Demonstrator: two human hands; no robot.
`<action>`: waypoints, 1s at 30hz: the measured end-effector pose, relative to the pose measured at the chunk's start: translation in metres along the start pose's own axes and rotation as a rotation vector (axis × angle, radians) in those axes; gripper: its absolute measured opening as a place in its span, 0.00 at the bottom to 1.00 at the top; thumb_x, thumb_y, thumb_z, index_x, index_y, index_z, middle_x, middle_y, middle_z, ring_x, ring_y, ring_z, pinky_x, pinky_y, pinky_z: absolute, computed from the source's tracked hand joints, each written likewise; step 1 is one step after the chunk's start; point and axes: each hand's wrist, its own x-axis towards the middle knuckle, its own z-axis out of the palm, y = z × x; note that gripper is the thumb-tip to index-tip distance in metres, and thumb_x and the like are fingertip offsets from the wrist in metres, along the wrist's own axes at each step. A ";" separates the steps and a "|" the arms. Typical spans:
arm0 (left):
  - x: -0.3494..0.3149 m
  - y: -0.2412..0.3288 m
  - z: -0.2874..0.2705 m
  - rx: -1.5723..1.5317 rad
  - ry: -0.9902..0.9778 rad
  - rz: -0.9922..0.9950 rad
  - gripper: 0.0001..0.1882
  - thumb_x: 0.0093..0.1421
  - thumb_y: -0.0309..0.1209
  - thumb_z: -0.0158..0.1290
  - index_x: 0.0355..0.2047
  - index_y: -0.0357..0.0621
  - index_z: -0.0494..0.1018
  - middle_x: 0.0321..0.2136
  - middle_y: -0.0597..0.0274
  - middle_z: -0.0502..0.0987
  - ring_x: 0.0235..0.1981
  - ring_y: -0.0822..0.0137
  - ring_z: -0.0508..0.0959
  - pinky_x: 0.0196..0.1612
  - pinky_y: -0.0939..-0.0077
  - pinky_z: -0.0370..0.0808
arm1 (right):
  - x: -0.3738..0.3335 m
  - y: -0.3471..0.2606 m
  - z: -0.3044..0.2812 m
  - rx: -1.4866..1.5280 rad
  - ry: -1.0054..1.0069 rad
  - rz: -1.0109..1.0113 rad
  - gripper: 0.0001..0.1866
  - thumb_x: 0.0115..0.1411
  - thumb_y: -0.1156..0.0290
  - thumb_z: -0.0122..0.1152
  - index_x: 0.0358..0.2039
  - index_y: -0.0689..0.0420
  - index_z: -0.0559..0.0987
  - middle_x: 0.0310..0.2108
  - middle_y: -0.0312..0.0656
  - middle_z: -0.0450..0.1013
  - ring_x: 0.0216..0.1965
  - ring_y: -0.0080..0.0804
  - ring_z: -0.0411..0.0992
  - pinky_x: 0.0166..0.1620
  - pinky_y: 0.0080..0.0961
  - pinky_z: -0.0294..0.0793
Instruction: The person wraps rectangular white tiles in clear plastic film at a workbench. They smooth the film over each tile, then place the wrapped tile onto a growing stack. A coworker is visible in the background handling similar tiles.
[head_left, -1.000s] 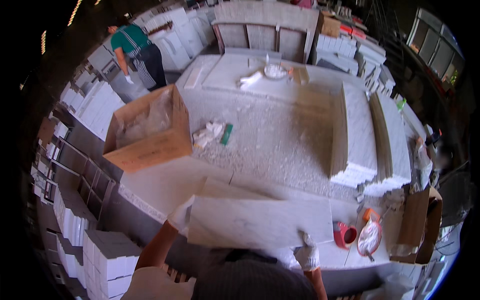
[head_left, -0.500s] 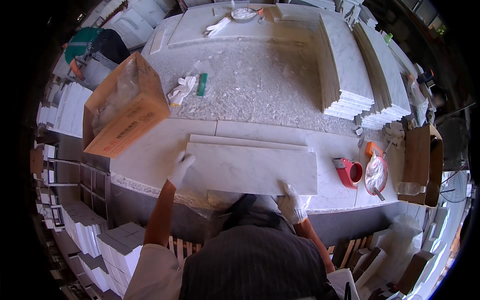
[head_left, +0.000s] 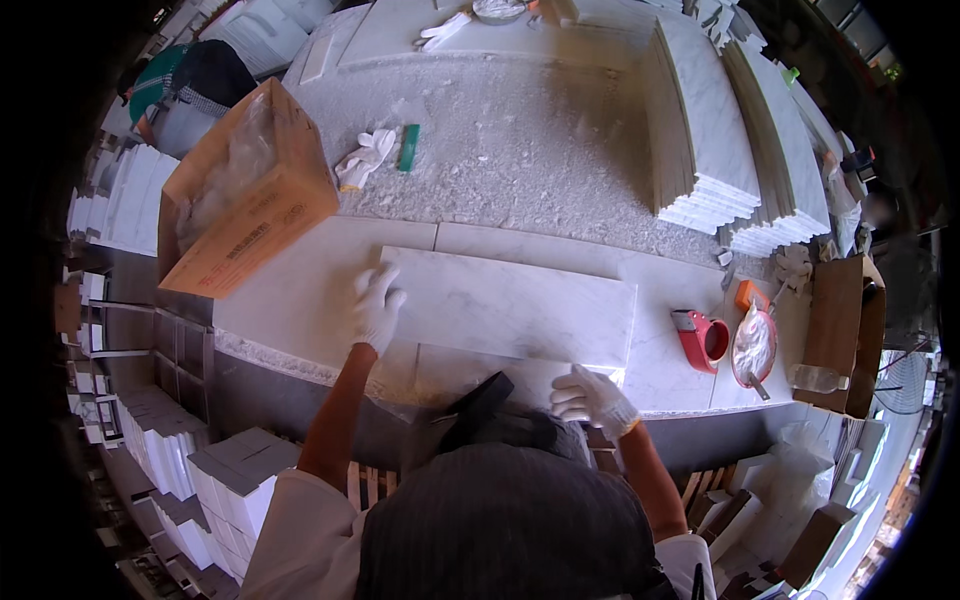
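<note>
A white marble slab with faint grey veins lies flat on the pale stone worktop. At its left end, my left hand in a white knit glove has its fingers spread, touching or just over the corner. My right hand, gloved alike, is beside the slab's near edge toward the right end. Its fingers are loosely apart and nothing shows in them.
To the right are a red tape dispenser, a bowl of white paste, an orange block and a plastic bottle. Slab stacks stand at the far right. A cardboard box sits left; beyond it a person in green bends over.
The slab, held in both hands over another slab whose far edge showed, now lies squarely down, hiding that edge. Both hands have let go; the left has moved slightly right and away from me.
</note>
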 end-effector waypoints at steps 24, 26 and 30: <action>-0.006 0.058 -0.051 0.709 0.295 -0.026 0.25 0.59 0.35 0.58 0.57 0.47 0.71 0.53 0.50 0.72 0.56 0.52 0.69 0.57 0.61 0.68 | 0.019 -0.010 -0.052 -0.937 0.846 -0.557 0.19 0.64 0.55 0.52 0.47 0.55 0.77 0.43 0.51 0.75 0.47 0.52 0.72 0.49 0.44 0.70; 0.004 0.041 -0.078 0.656 0.441 0.077 0.23 0.60 0.38 0.58 0.55 0.46 0.73 0.51 0.50 0.73 0.54 0.53 0.71 0.57 0.62 0.68 | 0.021 -0.009 -0.052 -0.937 0.867 -0.543 0.19 0.63 0.55 0.52 0.48 0.55 0.77 0.43 0.51 0.75 0.47 0.51 0.72 0.49 0.43 0.70; 0.025 0.004 -0.102 0.157 0.161 -0.019 0.23 0.63 0.38 0.56 0.55 0.41 0.71 0.53 0.50 0.73 0.52 0.57 0.73 0.56 0.63 0.68 | 0.024 -0.005 -0.058 -0.924 0.888 -0.529 0.22 0.63 0.55 0.52 0.54 0.53 0.76 0.45 0.53 0.75 0.47 0.51 0.73 0.50 0.42 0.71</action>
